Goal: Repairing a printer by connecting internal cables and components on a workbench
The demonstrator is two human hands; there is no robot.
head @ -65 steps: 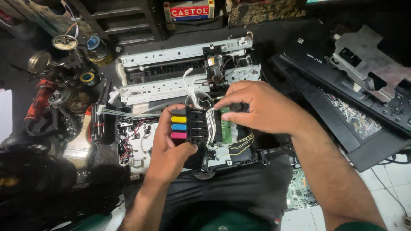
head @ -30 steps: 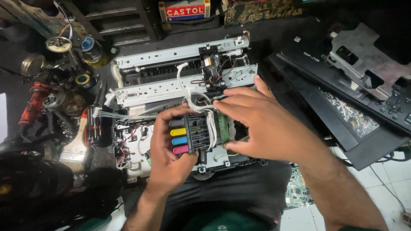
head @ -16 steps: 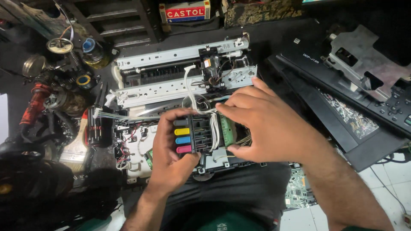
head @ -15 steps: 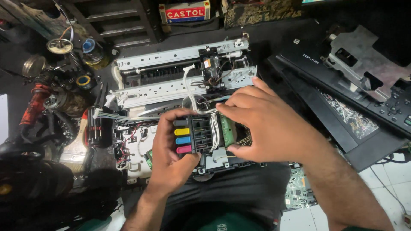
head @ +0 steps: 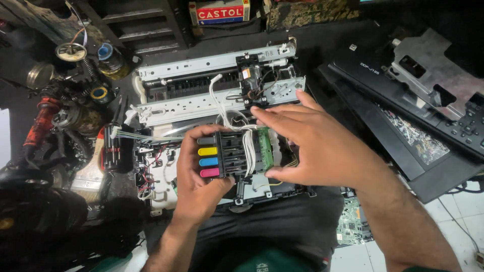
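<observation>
While both hands close on it from opposite sides, the black ink cartridge carriage (head: 233,155) sits between them, held just above the opened printer chassis (head: 212,95). The left hand (head: 197,177) is curled around the carriage's near-left end: its thumb presses up against the underside by the magenta tab, and its fingers wrap over the top edge by the grey tab, so it has a firm grip. Four coloured cartridge tabs (head: 208,156), grey, yellow, cyan and magenta from far to near, lie in the hollow of that hand.

The right hand (head: 322,146) is half open, with its fingers stretched out flat over the far side of the carriage and its thumb pinching the near corner, next to a small green circuit board (head: 266,149) on the carriage's right end. A bundle of white ribbon cables (head: 248,153) crosses the carriage just left of that thumb and runs away from the hands into the chassis.

Beyond the right fingertips stand the chassis's metal rails and a black mechanism with wires. Well to the left of the left hand lies a clutter of springs, tape rolls and a brush (head: 93,168). To the right of the right forearm rests a black scanner lid (head: 403,136) with its control panel, and under that forearm a green circuit board (head: 353,226) lies on the floor.
</observation>
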